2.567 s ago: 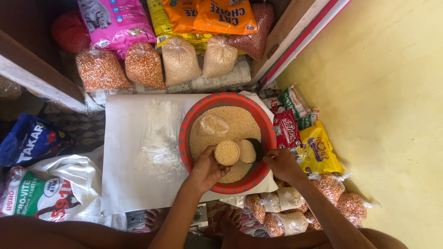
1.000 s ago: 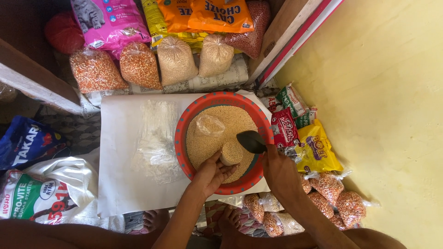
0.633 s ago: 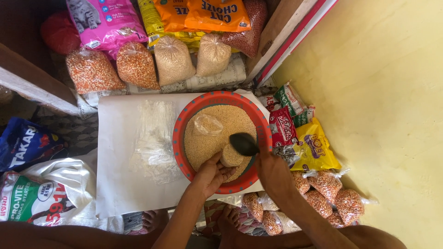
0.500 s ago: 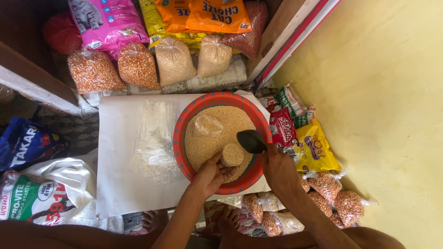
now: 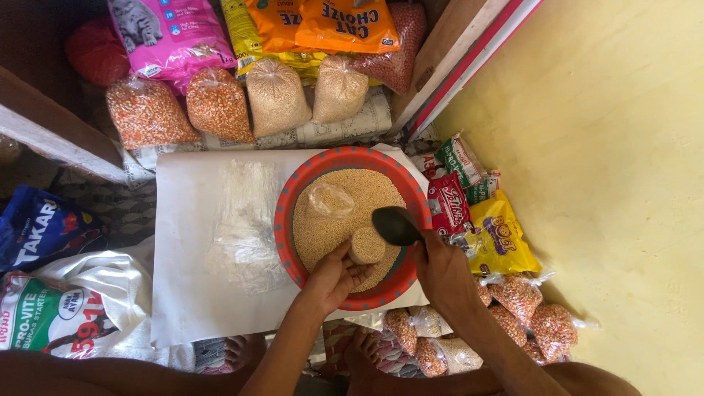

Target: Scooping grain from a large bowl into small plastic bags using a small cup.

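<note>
A round red basin (image 5: 293,192) full of fine tan grain sits on a white sheet (image 5: 183,242). My left hand (image 5: 334,275) grips a small clear bag of grain (image 5: 367,246) upright inside the basin, its mouth open. My right hand (image 5: 440,268) holds a dark scoop (image 5: 394,225) just right of and above the bag's mouth. Another filled clear bag (image 5: 328,199) lies on the grain near the basin's far side.
A stack of empty clear plastic bags (image 5: 246,224) lies left of the basin. Tied bags of orange and tan feed (image 5: 220,103) line the back with pet food packs. Small filled bags (image 5: 528,315) and snack packets lie right, by the yellow wall. Sacks sit at left.
The scoop has come up out of the grain and now hovers beside the bag's mouth. My left hand keeps the bag in the same place.
</note>
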